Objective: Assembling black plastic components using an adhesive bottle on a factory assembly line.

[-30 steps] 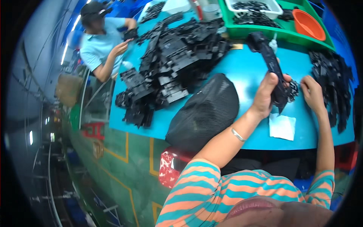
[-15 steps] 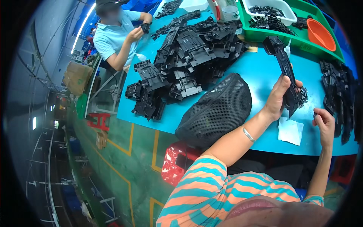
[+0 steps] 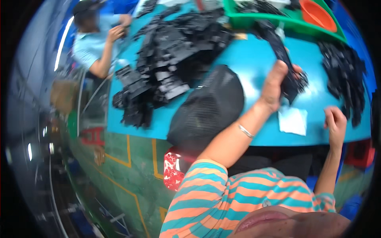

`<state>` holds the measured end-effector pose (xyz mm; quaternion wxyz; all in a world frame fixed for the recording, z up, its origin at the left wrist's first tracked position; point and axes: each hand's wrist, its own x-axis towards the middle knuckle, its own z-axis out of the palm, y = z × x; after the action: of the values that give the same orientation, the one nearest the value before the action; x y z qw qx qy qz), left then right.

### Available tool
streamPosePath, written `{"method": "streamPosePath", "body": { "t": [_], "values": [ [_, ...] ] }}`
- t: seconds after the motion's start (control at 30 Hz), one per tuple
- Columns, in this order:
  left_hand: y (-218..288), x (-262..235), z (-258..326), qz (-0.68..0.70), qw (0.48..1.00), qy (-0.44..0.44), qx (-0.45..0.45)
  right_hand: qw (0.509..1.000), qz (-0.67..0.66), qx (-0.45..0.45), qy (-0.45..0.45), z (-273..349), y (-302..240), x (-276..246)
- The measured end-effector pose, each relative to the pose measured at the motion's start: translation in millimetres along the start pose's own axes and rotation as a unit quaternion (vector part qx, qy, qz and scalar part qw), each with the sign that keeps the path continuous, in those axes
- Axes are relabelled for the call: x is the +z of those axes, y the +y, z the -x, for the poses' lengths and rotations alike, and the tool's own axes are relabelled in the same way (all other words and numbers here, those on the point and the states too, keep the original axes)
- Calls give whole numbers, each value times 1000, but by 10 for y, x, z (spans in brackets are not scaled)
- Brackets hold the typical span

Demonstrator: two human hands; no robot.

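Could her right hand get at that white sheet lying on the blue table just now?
Probably yes. The right hand rests at the table's near edge, loosely curled and seemingly empty, just right of the white sheet. Only bare blue table shows between them. The left hand grips a long black part farther back, clear of that path.

A bright blue counter (image 3: 246,59) carries everything. A big heap of black plastic parts (image 3: 166,59) covers its left half — a smaller pile of black parts (image 3: 345,79) lies by the right edge. A black mesh bag (image 3: 206,107) sits at the near edge, a white cloth (image 3: 293,120) just right of it, and a green tray (image 3: 293,23) stands at the far side.
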<state>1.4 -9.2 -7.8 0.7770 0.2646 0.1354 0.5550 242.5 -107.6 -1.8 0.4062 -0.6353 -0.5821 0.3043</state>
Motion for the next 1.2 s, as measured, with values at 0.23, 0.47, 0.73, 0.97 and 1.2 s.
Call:
{"method": "streamPosePath", "body": {
  "t": [0.23,0.47,0.73,0.97,1.2],
  "values": [
    [229,-125,-21,-70,997,1,18,981,93,-154,-72,70,-391,148],
    [82,-16,-7,-79,997,-2,1,956,206,-194,-79,254,-347,161],
    [121,-37,35,-116,993,7,0,901,305,-282,-120,291,-444,383],
    [112,-46,2,-121,993,-7,6,844,387,-345,-137,217,-499,443],
    [125,-34,22,-118,993,-16,7,847,391,-337,-128,223,-490,419]
  ]
}}
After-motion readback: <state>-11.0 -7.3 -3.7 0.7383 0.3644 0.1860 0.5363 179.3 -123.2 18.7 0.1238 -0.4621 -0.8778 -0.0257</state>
